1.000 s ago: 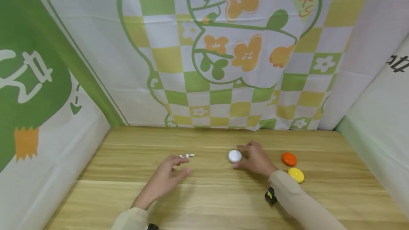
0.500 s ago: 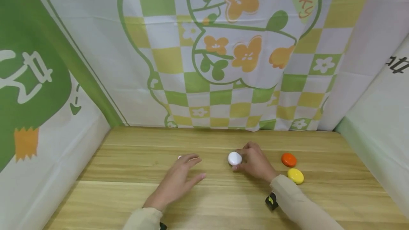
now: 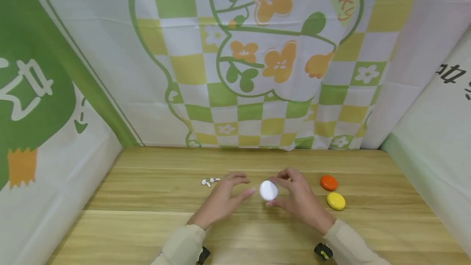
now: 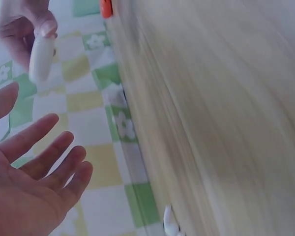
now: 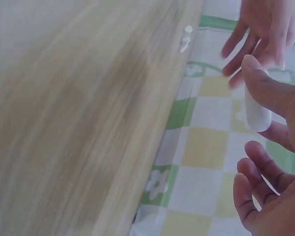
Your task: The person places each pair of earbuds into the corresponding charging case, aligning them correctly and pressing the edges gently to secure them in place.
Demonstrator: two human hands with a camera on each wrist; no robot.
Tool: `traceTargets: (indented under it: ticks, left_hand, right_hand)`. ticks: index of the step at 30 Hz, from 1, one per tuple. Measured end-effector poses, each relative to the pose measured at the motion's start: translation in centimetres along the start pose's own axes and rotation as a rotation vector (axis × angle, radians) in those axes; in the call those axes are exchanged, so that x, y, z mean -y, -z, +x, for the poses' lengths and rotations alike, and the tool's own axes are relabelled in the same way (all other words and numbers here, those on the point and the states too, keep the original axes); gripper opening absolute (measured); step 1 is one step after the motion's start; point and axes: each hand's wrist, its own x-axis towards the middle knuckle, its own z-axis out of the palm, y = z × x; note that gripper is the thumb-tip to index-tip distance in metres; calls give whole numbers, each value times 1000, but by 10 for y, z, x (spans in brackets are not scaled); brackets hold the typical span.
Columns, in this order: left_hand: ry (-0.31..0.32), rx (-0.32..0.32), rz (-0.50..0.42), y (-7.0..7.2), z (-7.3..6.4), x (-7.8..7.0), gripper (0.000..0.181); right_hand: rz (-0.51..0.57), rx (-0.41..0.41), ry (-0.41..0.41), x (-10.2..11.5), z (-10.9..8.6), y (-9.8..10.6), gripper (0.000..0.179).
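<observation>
A glossy white round case (image 3: pixel 268 190) is pinched between the thumb and finger of my right hand (image 3: pixel 303 201). Seen edge-on in the right wrist view, the case (image 5: pixel 258 110) is held up off the table. My left hand (image 3: pixel 222 201) faces it from the left, fingers spread and thumb apart, holding nothing. A small gap separates the left fingertips from the case. Behind the left hand, two white earbuds, one (image 3: pixel 205 183) beside the other (image 3: pixel 214 180), lie on the wooden table.
On the right of the table (image 3: pixel 154 199) lie an orange round disc (image 3: pixel 328 183) and a yellow one (image 3: pixel 336 201), close together. A patterned curtain (image 3: pixel 272 105) hangs along the back edge, with cloth walls at both sides.
My right hand has tightened on the white case, lifted it and drawn it slightly nearer. My left hand has moved right toward it, uncovering the earbuds.
</observation>
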Motion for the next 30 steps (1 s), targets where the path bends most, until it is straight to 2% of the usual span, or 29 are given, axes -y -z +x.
traceTargets:
  ticks: [5,13,18,23,26,30]
  left_hand:
    - [45,73,-154,-8,7,-6,38]
    - [55,129,-270,-12,9,-14,21]
    - [60,122,-286,-10,9,-16,21]
    - [68,98,-286,-6,8,-15,25]
    - [75,107,-279,-3,7,-15,26]
    - [67,133,-228,0,5,-18,24]
  right_hand:
    - [2,-49,101,6,-4,0,64]
    - [15,-84,140,10,-5,-2,64]
    - [35,-78,125,11,-5,-1,63]
    - [75,-39,68,13,-4,4,48]
    - [84,-8,35,13,-4,6,38]
    - [91,44,21,14,-1,9,41]
